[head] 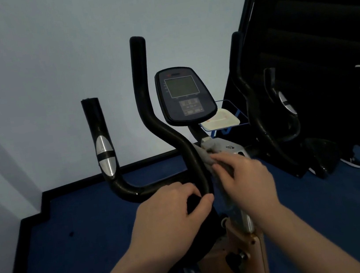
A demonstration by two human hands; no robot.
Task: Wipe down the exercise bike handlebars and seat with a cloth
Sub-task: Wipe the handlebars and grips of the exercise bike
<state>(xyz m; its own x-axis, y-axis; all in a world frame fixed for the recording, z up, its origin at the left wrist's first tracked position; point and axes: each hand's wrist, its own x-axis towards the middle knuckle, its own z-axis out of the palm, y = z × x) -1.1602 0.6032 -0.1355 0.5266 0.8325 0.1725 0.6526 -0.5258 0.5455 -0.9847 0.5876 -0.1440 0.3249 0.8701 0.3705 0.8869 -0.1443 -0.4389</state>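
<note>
Both forearms are seen reaching forward over the bike frame. A black handlebar (192, 164) is gripped at its bend by the left hand (173, 209), fingers curled round it. A grey cloth (209, 155) is pressed against the bar just beside it by the right hand (245, 178), fingers bent over the fabric. Behind, the console (183, 95) is mounted upright.

The left hand (174, 204) grips the black handlebar (147, 108). The right hand (244, 173) presses a grey cloth (207, 155) on the bar, below the screen (183, 94).
</note>
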